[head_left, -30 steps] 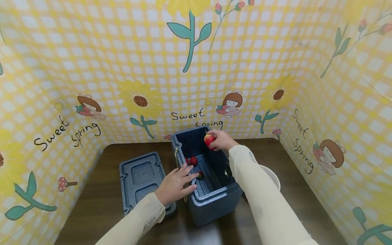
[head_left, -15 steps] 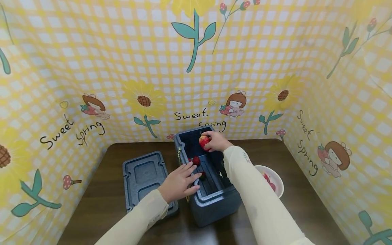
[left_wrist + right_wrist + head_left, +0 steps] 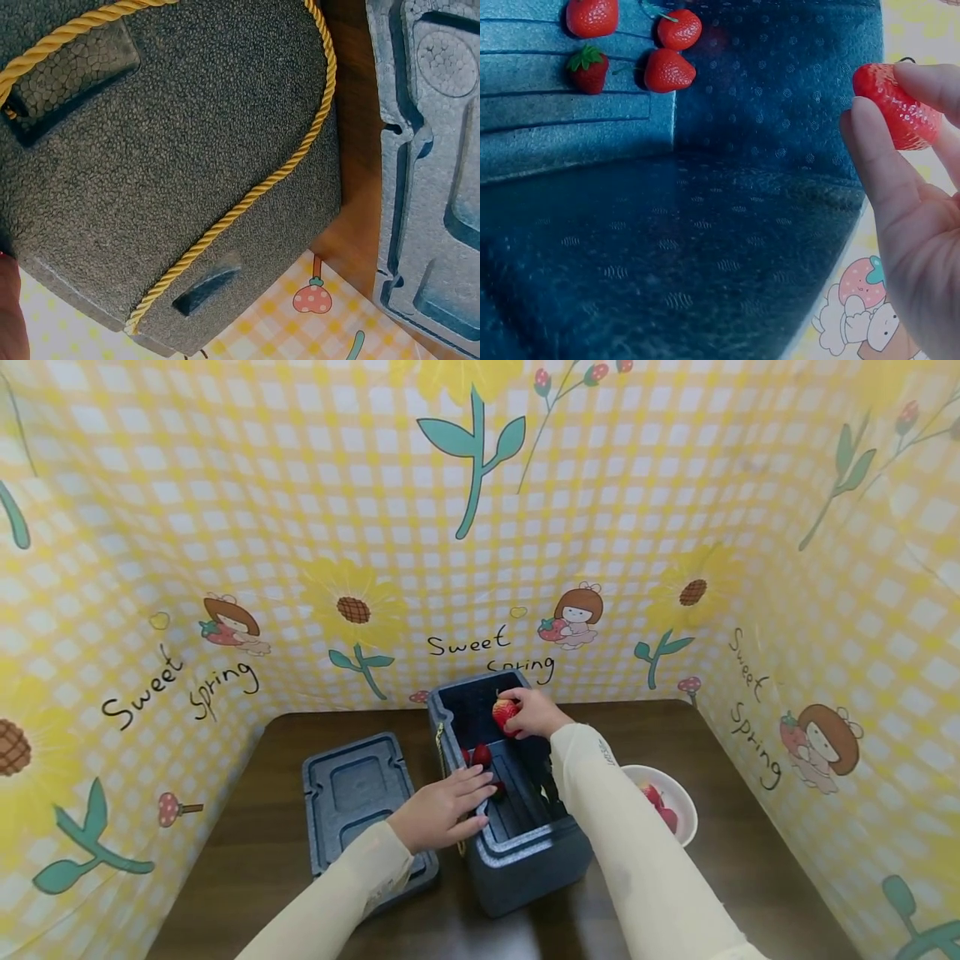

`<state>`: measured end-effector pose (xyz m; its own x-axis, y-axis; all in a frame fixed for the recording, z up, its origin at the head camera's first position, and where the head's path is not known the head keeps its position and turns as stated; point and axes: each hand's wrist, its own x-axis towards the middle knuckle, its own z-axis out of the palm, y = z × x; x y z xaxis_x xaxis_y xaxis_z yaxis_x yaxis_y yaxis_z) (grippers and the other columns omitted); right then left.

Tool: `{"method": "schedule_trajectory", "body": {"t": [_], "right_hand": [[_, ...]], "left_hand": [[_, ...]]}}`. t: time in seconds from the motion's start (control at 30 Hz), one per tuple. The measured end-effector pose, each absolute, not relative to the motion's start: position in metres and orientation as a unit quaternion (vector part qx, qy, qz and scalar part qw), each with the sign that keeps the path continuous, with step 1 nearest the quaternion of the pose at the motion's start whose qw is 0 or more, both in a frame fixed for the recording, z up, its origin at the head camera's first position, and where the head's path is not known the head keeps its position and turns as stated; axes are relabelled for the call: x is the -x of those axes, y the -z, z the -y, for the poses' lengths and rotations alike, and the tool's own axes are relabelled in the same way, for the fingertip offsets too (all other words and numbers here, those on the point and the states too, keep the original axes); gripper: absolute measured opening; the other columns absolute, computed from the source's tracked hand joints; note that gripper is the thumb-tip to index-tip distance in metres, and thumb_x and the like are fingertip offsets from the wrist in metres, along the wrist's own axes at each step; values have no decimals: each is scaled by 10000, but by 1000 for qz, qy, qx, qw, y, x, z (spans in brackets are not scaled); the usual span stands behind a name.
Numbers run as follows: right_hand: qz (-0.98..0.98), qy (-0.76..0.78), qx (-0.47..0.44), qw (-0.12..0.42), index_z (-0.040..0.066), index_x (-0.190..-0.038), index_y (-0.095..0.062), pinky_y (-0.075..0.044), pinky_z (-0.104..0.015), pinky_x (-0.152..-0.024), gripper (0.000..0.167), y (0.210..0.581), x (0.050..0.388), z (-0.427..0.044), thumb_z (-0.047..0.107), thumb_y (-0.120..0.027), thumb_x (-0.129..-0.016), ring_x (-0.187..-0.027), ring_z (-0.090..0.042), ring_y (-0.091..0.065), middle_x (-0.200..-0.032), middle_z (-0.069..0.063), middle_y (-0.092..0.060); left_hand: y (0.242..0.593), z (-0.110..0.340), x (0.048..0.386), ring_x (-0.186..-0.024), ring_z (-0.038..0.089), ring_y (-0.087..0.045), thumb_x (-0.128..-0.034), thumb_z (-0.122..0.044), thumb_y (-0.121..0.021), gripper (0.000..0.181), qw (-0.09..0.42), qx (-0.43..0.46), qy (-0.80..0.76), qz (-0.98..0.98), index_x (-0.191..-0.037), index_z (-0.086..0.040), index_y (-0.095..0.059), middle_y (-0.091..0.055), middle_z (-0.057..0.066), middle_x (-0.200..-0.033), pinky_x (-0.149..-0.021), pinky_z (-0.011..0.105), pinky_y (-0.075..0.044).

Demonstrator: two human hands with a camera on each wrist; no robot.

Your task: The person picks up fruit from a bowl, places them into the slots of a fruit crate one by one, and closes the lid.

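right hand [image 3: 536, 712] grip: pinches one strawberry [image 3: 505, 715], closed to its width | strawberry over far end of open box [image 3: 525, 881] | likely light, glossy, maybe slick; hold gently round widest part | left hand [image 3: 442, 810] rests on box rim, fingers extended

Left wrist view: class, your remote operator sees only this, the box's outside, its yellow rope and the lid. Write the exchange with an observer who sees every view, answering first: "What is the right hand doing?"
Observer: The right hand pinches a red strawberry between thumb and fingers.
Operator: Is anything inside the box?
Observer: Yes, at least four other strawberries lie on its floor.
Operator: What stands across the box from the lid?
Observer: A white bowl with red fruit in it, partly hidden by the right sleeve.
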<state>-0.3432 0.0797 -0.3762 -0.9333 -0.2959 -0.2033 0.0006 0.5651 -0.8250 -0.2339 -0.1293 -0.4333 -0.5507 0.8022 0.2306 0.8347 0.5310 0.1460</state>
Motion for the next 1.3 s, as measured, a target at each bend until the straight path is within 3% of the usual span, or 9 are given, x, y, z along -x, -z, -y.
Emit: {"method": "schedule_trajectory", "body": {"t": [0.87, 1.13, 1.3], "right_hand": [[-885, 426, 86, 167, 37, -1337, -531, -572, -318, -693, 547, 401, 351, -58, -49, -676, -816, -945, -279, -617, -1199, -197, -562], [-891, 411, 105, 163, 48, -1324, -550, -572, -318, -690, 553, 409, 353, -53, -49, -679, -796, -936, -259, -600, -1198, -183, -566], [-886, 419, 98, 172, 43, -1325, -549, -571, -319, -702, 550, 415, 353, -56, -49, -672, -797, -942, -262, -598, -1203, -187, -564]], "left_hand": [[426, 127, 233, -1348, 262, -398, -958, -343, -531, 492, 4, 433, 143, 890, -1364, -65, -540, -481, 108, -1424, -1056, 415, -353], [426, 122, 226, -1346, 296, -393, -951, -316, -550, 483, 34, 404, 144, 903, -1336, -25, -558, -476, 152, -1418, -1054, 424, -347], [429, 116, 223, -1364, 281, -367, -958, -340, -540, 494, 21, 379, 152, 913, -1353, -44, -546, -454, 131, -1441, -1044, 441, -358]]}}
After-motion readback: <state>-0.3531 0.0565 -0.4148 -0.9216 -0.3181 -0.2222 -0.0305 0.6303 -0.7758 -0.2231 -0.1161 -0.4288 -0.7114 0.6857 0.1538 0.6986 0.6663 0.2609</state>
